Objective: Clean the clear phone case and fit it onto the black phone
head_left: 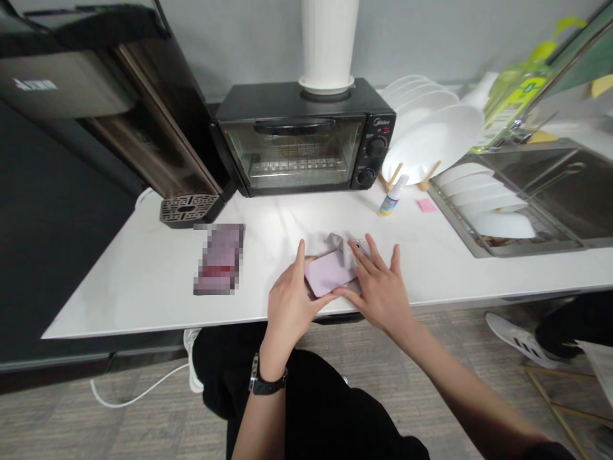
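Before an oven (306, 153) bearing a pot (329, 45), a phone (328, 273) sits between the left hand (291, 297) and right hand (383, 291), with a cloth (345, 252) under the latter's fingers. Leftward, a blurred item, perhaps a packet (220, 259), lies before a water dispenser (158, 128). Rightward, a spray bottle (393, 197) fronts plates (431, 137); bowls (483, 191) occupy the sink (541, 251).

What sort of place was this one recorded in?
Probably a kitchen or pantry counter: there's a toaster oven, a sink, and white plates standing in a rack.
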Available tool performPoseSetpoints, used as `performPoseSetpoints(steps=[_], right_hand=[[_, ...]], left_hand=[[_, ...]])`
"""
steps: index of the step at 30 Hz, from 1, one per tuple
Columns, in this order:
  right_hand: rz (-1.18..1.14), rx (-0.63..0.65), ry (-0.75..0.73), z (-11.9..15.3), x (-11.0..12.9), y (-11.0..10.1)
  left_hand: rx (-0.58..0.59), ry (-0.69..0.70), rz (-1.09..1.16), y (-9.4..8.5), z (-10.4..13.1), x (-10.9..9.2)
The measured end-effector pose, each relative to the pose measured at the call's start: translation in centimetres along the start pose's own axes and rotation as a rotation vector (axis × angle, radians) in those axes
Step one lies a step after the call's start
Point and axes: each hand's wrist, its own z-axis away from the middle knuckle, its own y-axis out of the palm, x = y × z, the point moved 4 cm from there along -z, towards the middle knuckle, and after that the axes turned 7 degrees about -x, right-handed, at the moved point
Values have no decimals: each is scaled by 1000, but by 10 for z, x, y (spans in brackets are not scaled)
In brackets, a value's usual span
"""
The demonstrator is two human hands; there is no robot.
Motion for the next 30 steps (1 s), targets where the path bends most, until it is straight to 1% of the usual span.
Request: performPoseSetpoints(steps=[1,2,3,5,7,8,9,10,11,13,15,16,17,18,20,22,23,24,25,28,30], right_hand=[[30,-9,9,6,-6,-4],[48,-11,6,13,-6,-8],[50,-7,-8,20,0,-10],[8,19,-65,30,25,-10],[-66,65,-129,28,51,-3],[-97,86,-145,24,58,1],[-113,96,-140,17,58,5],[-112,91,-114,10,53,8],[-94,73,-74,3,42,9],[-30,22,15,-4,13,7],[34,-12,59,1,-8,0],[55,-18,60,6,-11,-4],[65,-21,49,14,-8,-8],[63,-21,27,21,0,-10],[23,0,-36,32,27,-11],[-45,44,-112,33,50,-6],[-71,63,-134,29,54,-3],[-82,71,-132,24,52,0],[-73,65,-108,18,44,2],[26,12,23,5,3,2],[88,-9,60,8,-14,-1]], left_hand=[[-5,-5,4,0,0,-1],[-5,-8,2,0,-1,-1],[-6,-11,-5,0,0,-1],[-7,-25,-34,0,1,1],[7,-23,-62,0,2,4],[18,-17,-71,0,3,5],[25,-10,-72,0,3,6],[30,-3,-64,0,3,6],[28,-2,-51,0,2,5],[17,-16,-21,-1,1,3],[12,-27,-1,-1,-1,0],[10,-31,2,-1,-1,-1],[8,-32,4,-1,-1,-2],[7,-33,5,-1,-1,-2],[5,-37,-8,0,0,0],[8,-46,-51,0,2,3],[11,-50,-72,0,2,4],[16,-51,-84,0,2,5],[20,-47,-81,0,2,5],[20,-25,-17,0,0,3],[13,-19,6,0,-1,1]])
